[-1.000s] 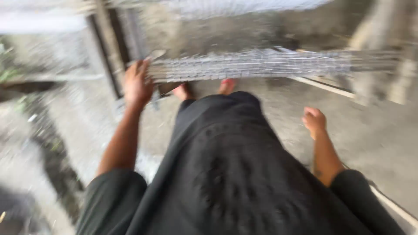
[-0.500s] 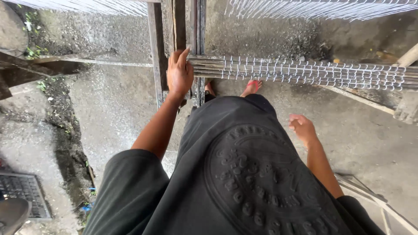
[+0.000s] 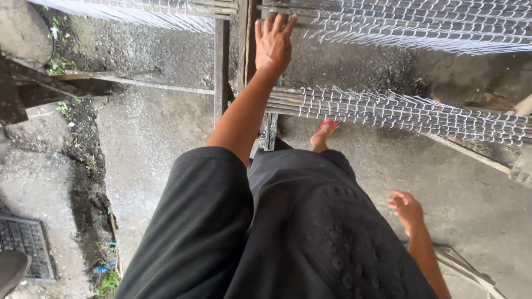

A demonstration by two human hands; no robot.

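Note:
My left hand (image 3: 273,43) is stretched forward with its fingers spread, flat against the upright wooden frame (image 3: 246,39) of a wire-mesh gate. Mesh panels (image 3: 421,25) fill the frame above, and a lower rail of mesh (image 3: 410,111) runs to the right. My right hand (image 3: 407,209) hangs loose beside my hip, fingers lightly curled, holding nothing. I wear black clothing (image 3: 288,232), and one foot in a red sandal (image 3: 326,133) steps forward under the lower rail.
Rough wet concrete ground (image 3: 149,127) lies all around. A dirt strip with weeds (image 3: 88,166) runs along the left, a metal drain grate (image 3: 25,246) sits at bottom left, and wooden beams (image 3: 50,88) lie at upper left. A curved pipe (image 3: 471,266) is at lower right.
My left hand has slid from the lower rail up to the higher frame, fingers now spread. I have stepped closer, and my right hand has dropped lower beside me.

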